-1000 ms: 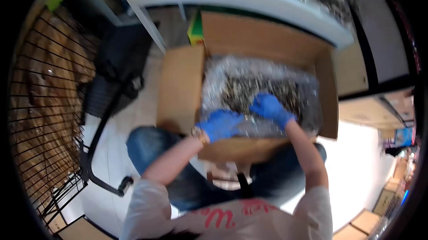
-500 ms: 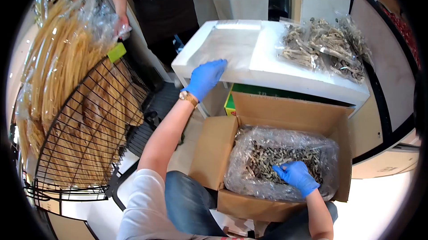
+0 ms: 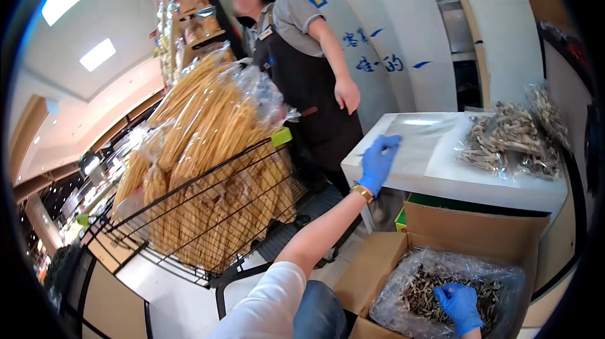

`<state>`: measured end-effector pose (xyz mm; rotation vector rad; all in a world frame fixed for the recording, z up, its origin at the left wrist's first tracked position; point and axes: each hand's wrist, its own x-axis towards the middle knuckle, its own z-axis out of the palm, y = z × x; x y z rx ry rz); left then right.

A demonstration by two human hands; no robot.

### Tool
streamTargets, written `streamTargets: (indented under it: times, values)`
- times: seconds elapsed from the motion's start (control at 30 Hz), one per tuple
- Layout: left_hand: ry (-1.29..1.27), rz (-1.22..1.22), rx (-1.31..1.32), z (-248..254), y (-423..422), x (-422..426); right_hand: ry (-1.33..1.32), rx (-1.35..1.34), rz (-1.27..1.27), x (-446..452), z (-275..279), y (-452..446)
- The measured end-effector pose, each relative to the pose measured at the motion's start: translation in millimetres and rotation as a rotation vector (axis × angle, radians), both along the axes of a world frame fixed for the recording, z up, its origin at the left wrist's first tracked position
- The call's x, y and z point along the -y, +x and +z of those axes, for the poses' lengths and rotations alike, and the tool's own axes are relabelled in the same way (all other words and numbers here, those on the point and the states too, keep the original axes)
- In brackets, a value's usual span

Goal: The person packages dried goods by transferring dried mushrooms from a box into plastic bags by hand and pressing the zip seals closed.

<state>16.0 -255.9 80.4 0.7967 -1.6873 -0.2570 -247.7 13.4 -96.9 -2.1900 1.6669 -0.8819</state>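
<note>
My left hand [image 3: 379, 164], in a blue glove, rests near the front left edge of the white table [image 3: 403, 178]. Its fingers are stretched out, with the tips on a flat clear plastic bag [image 3: 419, 132]. Down in an open cardboard box [image 3: 476, 225], my right hand [image 3: 460, 306], gloved in blue too, has its fingers curled into a heap of dried mushrooms [image 3: 419, 292]. What lies under those fingers is partly hidden. A crumpled clear plastic liner [image 3: 507, 276] surrounds the heap.
Filled bags of dried mushrooms [image 3: 510, 137] lie on the table's right side. At left stands a black wire cart [image 3: 220, 194] piled with bagged long yellow sticks [image 3: 208, 131]. A person in a dark apron [image 3: 309, 99] stands behind the cart, one arm hanging down.
My view has swung up and left, so the person and cart show more fully. Both my hands keep nearly their places, at the bag and in the box. The person's hand has left the cart's bags.
</note>
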Motion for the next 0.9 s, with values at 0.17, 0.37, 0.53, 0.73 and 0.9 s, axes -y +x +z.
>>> streamTargets:
  times: [0.17, 0.37, 0.53, 0.73, 0.9]
  values:
    - [-0.38, 0.05, 0.768, 0.4, -47.3, -99.6, 0.526, 1.248, 0.145, 26.3, -13.1, -7.5]
    - [-0.523, -0.341, 0.923, -71.6, -85.5, -182.5, 0.51, 2.008, 0.139, 33.6, -1.3, -38.6]
    - [-0.257, -0.593, 1.105, -133.8, -94.2, -230.2, 0.359, 1.372, -0.021, 28.0, -26.5, -45.5]
    - [0.002, -0.355, 0.698, -82.6, -70.5, -240.9, 0.106, 0.307, -0.081, -14.0, 4.1, -39.8]
    - [0.375, -0.191, 0.28, -132.7, -43.9, -233.7, 0.371, 0.634, 0.068, -61.3, 33.7, -46.6]
